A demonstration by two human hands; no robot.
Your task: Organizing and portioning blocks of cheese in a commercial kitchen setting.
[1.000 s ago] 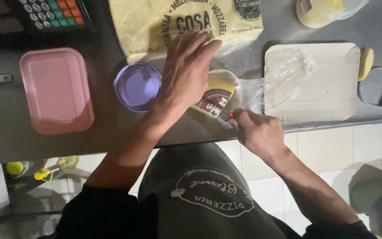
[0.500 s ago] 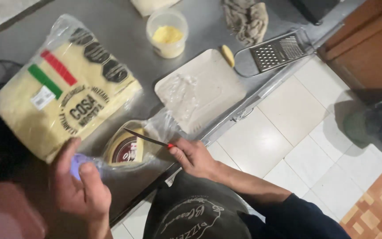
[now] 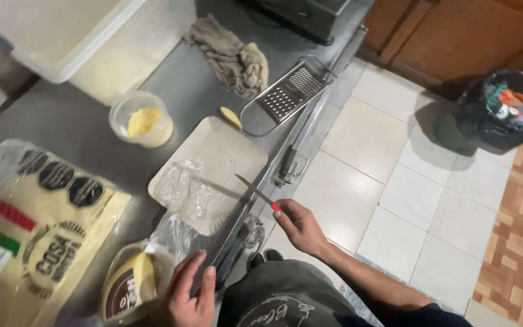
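While grey steel bench [image 3: 80, 121] meets tiled floor [image 3: 394, 181], right hand [image 3: 301, 227] grips knife [image 3: 255, 192] over tray [image 3: 213, 163]; left hand [image 3: 192, 290] presses bagged cheese wedge [image 3: 131, 284]. Knife since lifted off cheese wedge.

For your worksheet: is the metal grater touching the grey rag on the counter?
Apart. The head view shows bare counter between the grater and the rag.
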